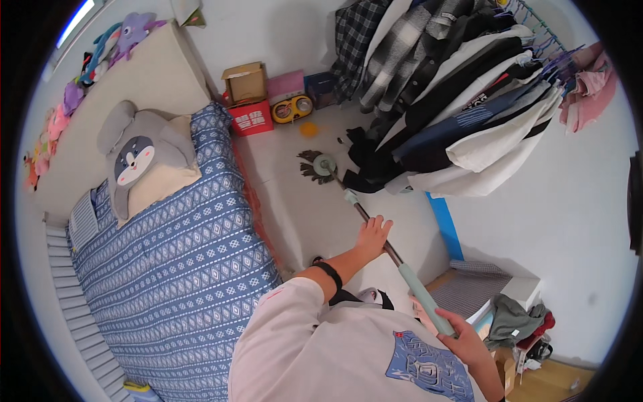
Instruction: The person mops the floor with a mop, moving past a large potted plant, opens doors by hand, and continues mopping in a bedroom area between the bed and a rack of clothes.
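A mop (367, 213) with a long metal pole and pale green grips slants across the floor in front of me. My left hand (372, 237) holds the pole around its middle, with some fingers stretched out over it. Lower down, my right hand (459, 335) is closed on the end of the green handle (424, 296). The round green mop head (324, 165) lies on the floor with dark grey strands fanned out, mostly to its left. Dark garments hang close to its right side.
A bed (186, 266) with blue patterned bedding fills the left. Many clothes (452, 100) hang from a rack at right. By the back wall are a red box (251, 119) and a yellow case (292, 109). Beside me at right stands a low cloth-covered surface (469, 289).
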The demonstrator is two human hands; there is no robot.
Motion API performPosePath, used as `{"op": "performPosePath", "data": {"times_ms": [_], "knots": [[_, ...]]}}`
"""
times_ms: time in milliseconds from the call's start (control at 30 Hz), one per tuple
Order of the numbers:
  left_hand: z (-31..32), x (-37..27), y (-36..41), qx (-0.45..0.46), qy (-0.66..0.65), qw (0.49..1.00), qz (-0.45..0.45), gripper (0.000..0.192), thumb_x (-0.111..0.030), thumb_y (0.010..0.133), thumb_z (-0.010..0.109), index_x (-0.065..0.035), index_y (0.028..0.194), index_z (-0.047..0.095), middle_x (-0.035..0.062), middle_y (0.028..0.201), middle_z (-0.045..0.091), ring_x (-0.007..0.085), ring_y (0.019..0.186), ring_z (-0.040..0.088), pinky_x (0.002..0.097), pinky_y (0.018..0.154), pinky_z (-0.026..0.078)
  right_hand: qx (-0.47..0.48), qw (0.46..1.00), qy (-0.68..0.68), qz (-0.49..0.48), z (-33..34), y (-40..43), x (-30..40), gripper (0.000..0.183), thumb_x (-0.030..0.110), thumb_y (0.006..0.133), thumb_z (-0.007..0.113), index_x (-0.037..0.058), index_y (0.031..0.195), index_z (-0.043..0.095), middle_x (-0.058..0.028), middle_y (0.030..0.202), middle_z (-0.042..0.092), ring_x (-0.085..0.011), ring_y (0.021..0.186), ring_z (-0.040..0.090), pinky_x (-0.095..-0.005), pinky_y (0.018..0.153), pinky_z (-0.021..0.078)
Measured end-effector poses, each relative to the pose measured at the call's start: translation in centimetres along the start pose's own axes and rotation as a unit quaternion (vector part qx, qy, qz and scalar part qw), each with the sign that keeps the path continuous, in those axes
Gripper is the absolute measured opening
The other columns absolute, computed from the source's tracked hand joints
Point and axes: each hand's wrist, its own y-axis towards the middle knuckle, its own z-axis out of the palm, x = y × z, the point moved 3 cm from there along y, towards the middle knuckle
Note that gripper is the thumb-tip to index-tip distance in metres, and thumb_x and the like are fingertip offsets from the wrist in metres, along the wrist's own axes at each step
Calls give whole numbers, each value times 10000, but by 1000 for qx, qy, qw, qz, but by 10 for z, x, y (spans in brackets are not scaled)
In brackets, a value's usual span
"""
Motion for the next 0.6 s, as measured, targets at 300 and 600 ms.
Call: {"op": "performPosePath", "data": {"times_ms": [300,600], "knots": [[57,14,68,174,-21,985,6,109,-100,816,612,-108,923,596,79,1030,600,284,1061,551,441,771,544,-153,979,133,29,-24,28,28,437,-168,810,470,-3,1191,604,-205,1464,416,-264,1003,687,-310,756,582],[54,96,98,226,47,973,-18,140,-131,787,677,-168,917,710,12,1040,652,254,1130,545,452,886,518,-94,985,145,-2,26,94,39,407,-150,857,464,0,1199,625,-182,1487,363,-263,1027,678,-294,777,605]]}}
